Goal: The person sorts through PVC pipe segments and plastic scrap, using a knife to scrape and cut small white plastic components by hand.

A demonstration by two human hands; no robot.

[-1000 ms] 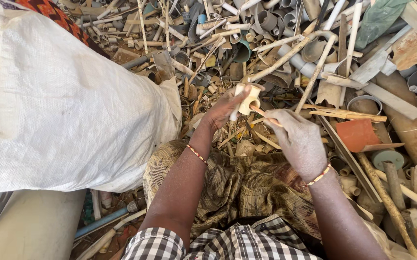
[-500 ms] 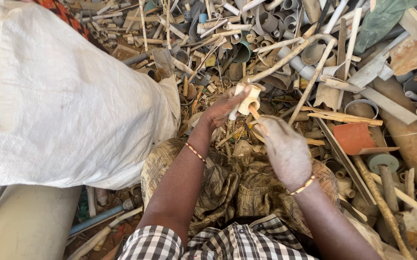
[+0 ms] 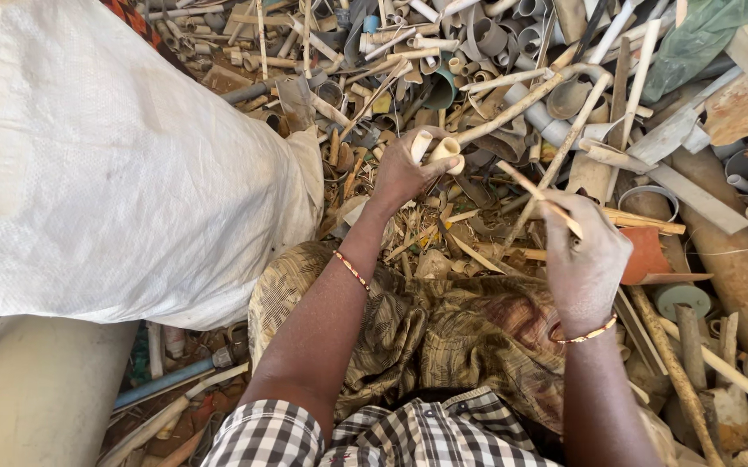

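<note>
Your left hand (image 3: pixel 404 169) is clamped on short cream pipe pieces (image 3: pixel 437 149), open ends up and away from you, just right of the white sack (image 3: pixel 114 156). Scrap crowds every side; the sack's edge lies close. Your right hand (image 3: pixel 583 255), now farther right, pinches a thin strip (image 3: pixel 536 194) slanting up-left.

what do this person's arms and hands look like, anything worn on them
Both hands are bare, no gloves. The left hand has a thin bangle in red and gold at the wrist; the right hand has a similar thin gold and red bangle. The forearms are uncovered. Black-and-white checked sleeves show at the bottom edge.
</note>
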